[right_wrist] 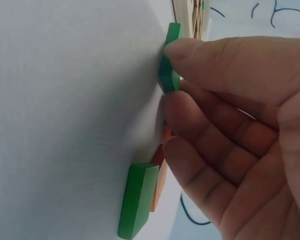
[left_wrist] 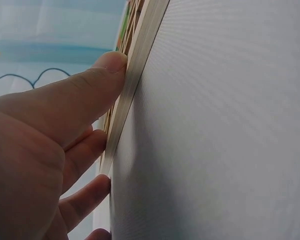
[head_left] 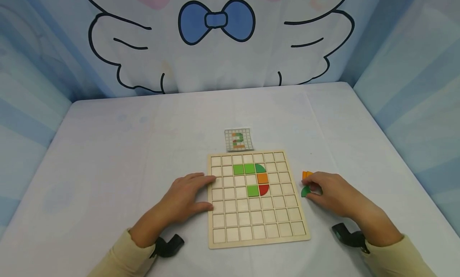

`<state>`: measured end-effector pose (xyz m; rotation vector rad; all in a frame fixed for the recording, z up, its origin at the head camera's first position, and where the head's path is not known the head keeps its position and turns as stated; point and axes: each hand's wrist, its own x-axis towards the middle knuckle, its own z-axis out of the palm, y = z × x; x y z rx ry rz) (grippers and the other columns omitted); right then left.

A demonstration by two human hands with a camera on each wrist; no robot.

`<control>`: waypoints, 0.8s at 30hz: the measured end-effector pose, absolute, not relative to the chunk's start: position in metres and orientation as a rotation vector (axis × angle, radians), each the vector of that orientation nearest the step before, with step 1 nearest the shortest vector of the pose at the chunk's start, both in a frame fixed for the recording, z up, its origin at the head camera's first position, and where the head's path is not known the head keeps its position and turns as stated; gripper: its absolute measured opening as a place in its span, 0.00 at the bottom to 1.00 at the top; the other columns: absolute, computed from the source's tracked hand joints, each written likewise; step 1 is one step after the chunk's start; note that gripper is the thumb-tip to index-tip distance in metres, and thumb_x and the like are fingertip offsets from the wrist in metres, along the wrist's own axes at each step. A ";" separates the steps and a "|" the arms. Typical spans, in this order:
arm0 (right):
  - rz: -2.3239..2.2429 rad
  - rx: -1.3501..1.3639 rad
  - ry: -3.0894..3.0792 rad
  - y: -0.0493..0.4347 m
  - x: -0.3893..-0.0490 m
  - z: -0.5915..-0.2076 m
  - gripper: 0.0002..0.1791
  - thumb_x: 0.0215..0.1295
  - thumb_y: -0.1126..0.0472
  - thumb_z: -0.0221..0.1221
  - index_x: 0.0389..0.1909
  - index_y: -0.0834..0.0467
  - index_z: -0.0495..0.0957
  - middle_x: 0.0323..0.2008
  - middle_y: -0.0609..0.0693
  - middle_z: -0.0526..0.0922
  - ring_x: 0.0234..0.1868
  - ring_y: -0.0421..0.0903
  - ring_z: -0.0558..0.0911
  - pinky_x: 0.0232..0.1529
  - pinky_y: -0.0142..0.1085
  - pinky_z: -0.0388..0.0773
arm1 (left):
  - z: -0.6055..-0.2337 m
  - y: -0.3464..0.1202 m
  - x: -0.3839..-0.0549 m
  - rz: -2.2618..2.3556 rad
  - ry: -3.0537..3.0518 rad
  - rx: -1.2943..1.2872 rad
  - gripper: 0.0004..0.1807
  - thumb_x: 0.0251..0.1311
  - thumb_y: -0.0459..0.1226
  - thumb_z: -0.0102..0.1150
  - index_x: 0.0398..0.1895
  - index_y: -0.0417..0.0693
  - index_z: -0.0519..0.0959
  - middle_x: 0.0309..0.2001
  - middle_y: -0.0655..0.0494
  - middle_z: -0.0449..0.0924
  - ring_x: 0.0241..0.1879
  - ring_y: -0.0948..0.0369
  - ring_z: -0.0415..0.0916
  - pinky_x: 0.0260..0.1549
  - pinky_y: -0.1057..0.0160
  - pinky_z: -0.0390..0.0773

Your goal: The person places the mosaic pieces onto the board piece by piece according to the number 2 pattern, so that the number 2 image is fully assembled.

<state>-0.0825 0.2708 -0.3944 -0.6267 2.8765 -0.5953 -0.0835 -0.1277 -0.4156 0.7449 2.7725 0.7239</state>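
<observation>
Gridded wooden board (head_left: 242, 205), rounded green piece (head_left: 305, 191)

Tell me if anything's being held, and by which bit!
The right hand pinches a green quarter-circle piece by its edges, between thumb and finger. The left hand only touches the wooden grid board at its edge.

The board (head_left: 244, 218), at lower centre of the head view, looks like pale, matt wood; its side edge, top centre in the left wrist view, is smooth and faintly streaked. The green piece (right_wrist: 168, 67), upper centre in the right wrist view, and the green block (right_wrist: 137, 200) below are smooth with a soft sheen — wood or plastic, hard to tell. White cloth (head_left: 143, 149) with fine-ribbed texture covers the table. The backdrop (head_left: 223, 69) above is printed fabric — softly rippled. The sleeves (head_left: 125, 253), bottom corners, are matt cloth.
</observation>
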 end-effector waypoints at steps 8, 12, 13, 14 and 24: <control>-0.579 -0.611 2.871 0.269 -0.084 -0.395 0.14 0.58 0.66 0.70 0.45 0.62 0.82 0.40 0.47 0.83 0.38 0.42 0.79 0.42 0.43 0.79 | -0.416 -0.127 -0.083 0.731 2.769 0.741 0.37 0.56 0.46 0.74 0.68 0.45 0.73 0.65 0.47 0.74 0.66 0.45 0.66 0.59 0.38 0.67; -0.545 -0.612 2.890 0.268 -0.085 -0.396 0.14 0.59 0.64 0.70 0.45 0.63 0.82 0.38 0.46 0.83 0.37 0.41 0.78 0.42 0.44 0.79 | -0.416 -0.128 -0.083 0.735 2.768 0.739 0.37 0.56 0.46 0.74 0.69 0.46 0.73 0.65 0.47 0.73 0.67 0.46 0.66 0.59 0.38 0.67; -0.540 -0.612 2.895 0.267 -0.085 -0.396 0.14 0.59 0.64 0.70 0.45 0.63 0.82 0.38 0.46 0.83 0.37 0.41 0.78 0.42 0.44 0.79 | -0.416 -0.128 -0.083 0.735 2.768 0.739 0.37 0.56 0.46 0.74 0.69 0.46 0.73 0.65 0.47 0.73 0.67 0.45 0.66 0.59 0.38 0.66; -0.537 -0.614 2.901 0.266 -0.085 -0.396 0.14 0.59 0.64 0.70 0.45 0.63 0.82 0.38 0.46 0.83 0.37 0.41 0.78 0.42 0.44 0.79 | -0.417 -0.127 -0.083 0.734 2.768 0.739 0.37 0.56 0.46 0.74 0.69 0.46 0.73 0.65 0.47 0.73 0.67 0.45 0.66 0.59 0.38 0.66; -0.529 -0.679 2.969 0.264 -0.086 -0.392 0.16 0.58 0.64 0.71 0.46 0.64 0.82 0.38 0.47 0.83 0.36 0.43 0.77 0.41 0.45 0.79 | -0.417 -0.127 -0.084 0.726 2.769 0.736 0.38 0.56 0.45 0.74 0.69 0.46 0.73 0.65 0.48 0.73 0.67 0.46 0.66 0.59 0.38 0.66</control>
